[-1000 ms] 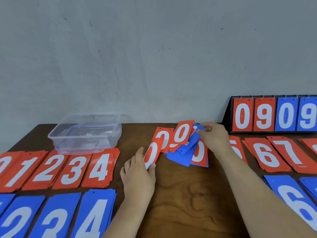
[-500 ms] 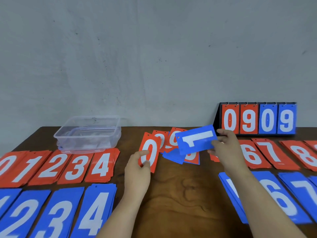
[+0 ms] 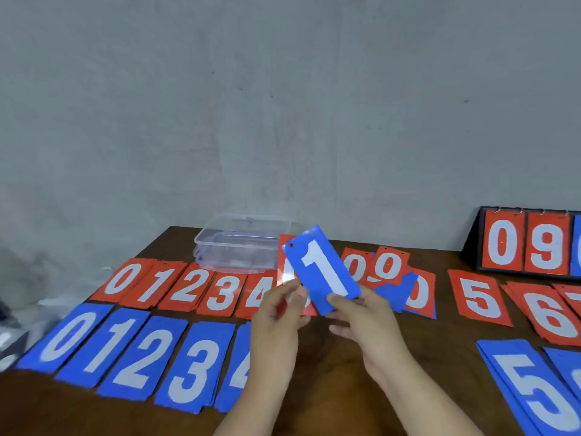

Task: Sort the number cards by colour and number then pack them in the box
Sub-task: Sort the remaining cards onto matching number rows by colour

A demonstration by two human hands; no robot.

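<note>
Loose pile point(image 3: 388, 269) is partly hidden by the raised blue 1 card point(image 3: 323, 269), near the clear box point(image 3: 239, 247). It is pinched by the right hand point(image 3: 364, 319), a red card point(image 3: 283, 247) by the left hand point(image 3: 278, 316).

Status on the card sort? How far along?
Mostly sorted, nothing packed. Done: red piles 0-4 and blue piles 0-4 lie in rows on the left, further piles on the right. In hand: right hand holds a blue 1 card; left hand holds a red card. Left: the mixed heap mid-table, then packing; the clear box shows no cards.
</note>
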